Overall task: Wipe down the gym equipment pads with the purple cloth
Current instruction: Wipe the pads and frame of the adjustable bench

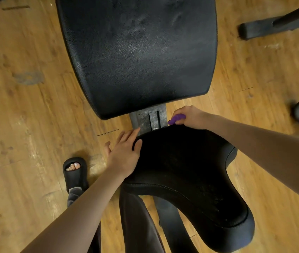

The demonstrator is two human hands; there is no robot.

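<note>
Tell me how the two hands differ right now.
The right hand is curled around the purple cloth at the seat pad's far edge; the left hand holds nothing. The left hand's fingers are straight, spread over the pad's left corner. Both touch the same pad.

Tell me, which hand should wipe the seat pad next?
Probably the right hand: it already grips the purple cloth at the seat pad's far edge. The left hand rests on the pad without a cloth.
</note>
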